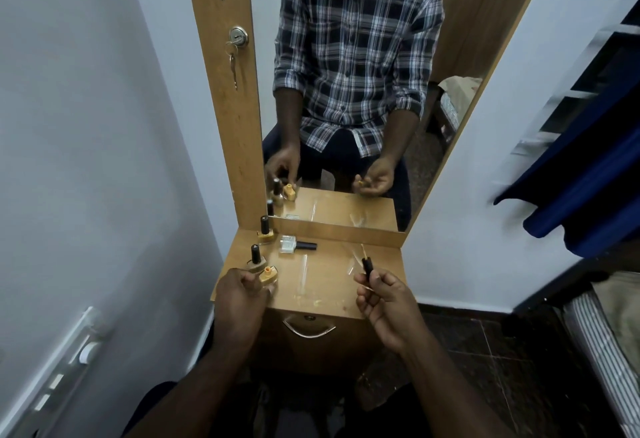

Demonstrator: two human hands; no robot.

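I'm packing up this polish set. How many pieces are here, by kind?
Capped upright bottles: 2
Clear bottle lying down: 1
Open yellow bottle, left hand holds: 1
Brush cap, right hand holds: 1
Total: 5

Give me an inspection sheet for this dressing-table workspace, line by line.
Surface: wooden tabletop, yellow smears near its front edge.
Job's things: open yellow bottle upright at front left; brush cap out of it, held above the top with the brush pointing up.
Clutter: yellow capped bottle and beige capped bottle upright at the left; clear bottle lying on its side near the mirror.
Hands: left hand grips the open yellow bottle; right hand pinches the brush cap.
Cables: nothing seen.
Surroundings: mirror behind the top; keys hanging from a lock; drawer handle below; blue cloth at the right.
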